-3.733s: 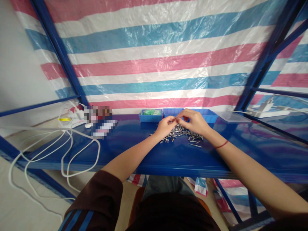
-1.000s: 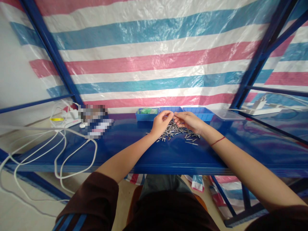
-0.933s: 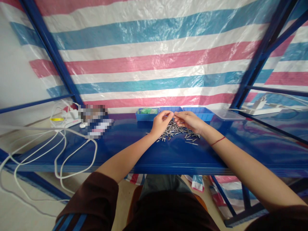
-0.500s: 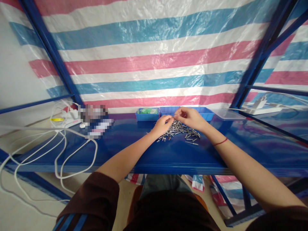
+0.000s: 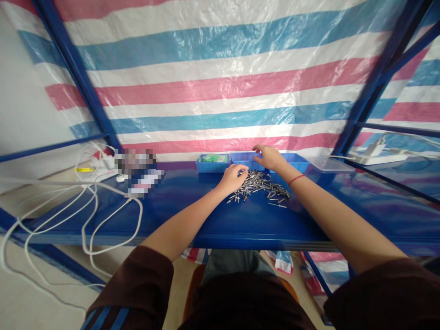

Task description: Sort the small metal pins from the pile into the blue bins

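A loose pile of small silvery metal rivets (image 5: 254, 182) lies on the blue table (image 5: 240, 227). At the pile's left edge my left hand (image 5: 234, 178) is closed, its fingers pinched on something too small to make out. My right hand (image 5: 268, 157) hovers over the blue bins behind the pile, fingers apart, with nothing visible in it. One blue bin (image 5: 236, 158) shows between my hands, and another (image 5: 299, 163) extends to the right. Several rivets lie apart at the pile's right side.
Left of the bins stands a blue box (image 5: 213, 168) with green packets. White cables (image 5: 137, 220) loop over the table's left part beside a blurred item. A clear plastic lid (image 5: 332, 164) lies at the right, near a white power strip (image 5: 381, 156). Blue metal posts frame both sides.
My right hand has moved away from my left hand, up and back over the bins, and its fingers have opened. My left hand stays by the pile. The view has shifted slightly.
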`<state>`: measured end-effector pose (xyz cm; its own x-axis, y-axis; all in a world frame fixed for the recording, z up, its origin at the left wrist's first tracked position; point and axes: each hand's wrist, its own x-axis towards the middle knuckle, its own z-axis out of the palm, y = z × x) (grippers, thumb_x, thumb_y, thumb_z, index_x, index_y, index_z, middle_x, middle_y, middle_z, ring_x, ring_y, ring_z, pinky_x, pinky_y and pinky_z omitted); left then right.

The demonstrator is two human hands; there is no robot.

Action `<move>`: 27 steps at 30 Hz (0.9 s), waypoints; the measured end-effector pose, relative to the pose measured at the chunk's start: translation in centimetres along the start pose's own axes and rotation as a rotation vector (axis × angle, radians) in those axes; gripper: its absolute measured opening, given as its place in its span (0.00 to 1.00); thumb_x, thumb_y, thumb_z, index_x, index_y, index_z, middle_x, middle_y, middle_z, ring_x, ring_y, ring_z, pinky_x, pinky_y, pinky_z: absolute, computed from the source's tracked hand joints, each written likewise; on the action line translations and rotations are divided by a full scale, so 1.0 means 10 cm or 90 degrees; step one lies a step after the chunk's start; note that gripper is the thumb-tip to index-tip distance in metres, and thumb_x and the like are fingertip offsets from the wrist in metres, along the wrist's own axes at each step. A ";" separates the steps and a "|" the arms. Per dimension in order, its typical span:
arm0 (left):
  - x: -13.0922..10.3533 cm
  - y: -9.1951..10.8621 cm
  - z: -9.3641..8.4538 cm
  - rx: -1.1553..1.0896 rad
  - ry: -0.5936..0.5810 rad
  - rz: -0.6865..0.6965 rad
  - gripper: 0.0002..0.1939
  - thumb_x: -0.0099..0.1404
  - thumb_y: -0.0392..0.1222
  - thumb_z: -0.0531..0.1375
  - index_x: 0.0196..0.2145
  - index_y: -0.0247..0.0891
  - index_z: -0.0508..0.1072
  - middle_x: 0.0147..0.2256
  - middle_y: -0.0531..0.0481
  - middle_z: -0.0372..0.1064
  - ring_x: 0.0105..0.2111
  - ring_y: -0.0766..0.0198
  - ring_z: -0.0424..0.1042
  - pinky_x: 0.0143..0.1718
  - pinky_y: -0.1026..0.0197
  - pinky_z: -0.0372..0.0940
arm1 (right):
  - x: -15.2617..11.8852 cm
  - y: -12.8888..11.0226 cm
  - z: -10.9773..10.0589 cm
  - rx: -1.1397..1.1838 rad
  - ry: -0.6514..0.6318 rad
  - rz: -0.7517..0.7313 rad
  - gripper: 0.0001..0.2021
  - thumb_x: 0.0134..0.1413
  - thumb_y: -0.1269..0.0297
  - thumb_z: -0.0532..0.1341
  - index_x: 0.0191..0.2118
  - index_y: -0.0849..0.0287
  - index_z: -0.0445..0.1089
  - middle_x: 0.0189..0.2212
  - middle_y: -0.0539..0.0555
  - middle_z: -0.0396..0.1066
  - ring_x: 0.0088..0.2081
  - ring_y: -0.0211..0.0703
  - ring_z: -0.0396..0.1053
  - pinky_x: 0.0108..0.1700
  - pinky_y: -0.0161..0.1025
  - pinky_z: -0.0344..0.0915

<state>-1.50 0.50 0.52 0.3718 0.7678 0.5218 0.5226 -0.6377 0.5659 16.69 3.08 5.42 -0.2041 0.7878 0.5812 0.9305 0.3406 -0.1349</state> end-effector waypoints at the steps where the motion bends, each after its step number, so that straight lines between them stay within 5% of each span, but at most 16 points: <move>1: 0.00 0.01 0.00 0.001 -0.006 0.001 0.12 0.62 0.38 0.55 0.41 0.37 0.74 0.42 0.46 0.72 0.46 0.61 0.68 0.52 0.58 0.60 | -0.04 0.00 -0.02 -0.021 -0.015 0.000 0.15 0.47 0.70 0.56 0.43 0.64 0.70 0.38 0.60 0.74 0.37 0.48 0.71 0.40 0.41 0.64; 5: 0.00 0.01 -0.01 0.002 -0.014 0.018 0.11 0.61 0.37 0.55 0.39 0.37 0.75 0.41 0.47 0.73 0.46 0.61 0.68 0.53 0.56 0.59 | -0.29 0.03 -0.17 -0.044 -0.169 -0.006 0.10 0.47 0.69 0.55 0.33 0.60 0.73 0.31 0.57 0.75 0.34 0.48 0.71 0.37 0.39 0.63; 9: 0.00 -0.02 0.01 -0.003 -0.018 0.030 0.10 0.60 0.37 0.55 0.37 0.38 0.75 0.40 0.47 0.73 0.46 0.59 0.68 0.53 0.54 0.59 | -0.47 0.13 -0.26 -0.007 -0.319 0.006 0.10 0.44 0.71 0.58 0.33 0.57 0.76 0.35 0.56 0.76 0.37 0.49 0.72 0.39 0.39 0.64; 16: -0.02 0.01 0.01 -0.012 -0.033 0.041 0.09 0.60 0.36 0.55 0.35 0.38 0.76 0.39 0.47 0.74 0.45 0.60 0.68 0.52 0.56 0.59 | -0.48 0.24 -0.18 0.027 -0.354 0.011 0.06 0.42 0.69 0.61 0.26 0.56 0.77 0.29 0.55 0.77 0.33 0.50 0.72 0.35 0.40 0.64; 27: -0.03 0.02 0.01 -0.001 -0.062 0.064 0.10 0.61 0.36 0.55 0.35 0.37 0.76 0.39 0.47 0.74 0.44 0.61 0.69 0.52 0.56 0.59 | -0.53 0.09 -0.18 -0.081 -0.380 -0.017 0.09 0.50 0.72 0.55 0.30 0.60 0.73 0.31 0.58 0.75 0.32 0.46 0.71 0.33 0.37 0.61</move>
<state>-1.42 0.12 0.43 0.4947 0.7021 0.5121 0.4772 -0.7120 0.5151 19.13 -1.72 3.68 -0.3294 0.9438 0.0282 0.9440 0.3297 -0.0083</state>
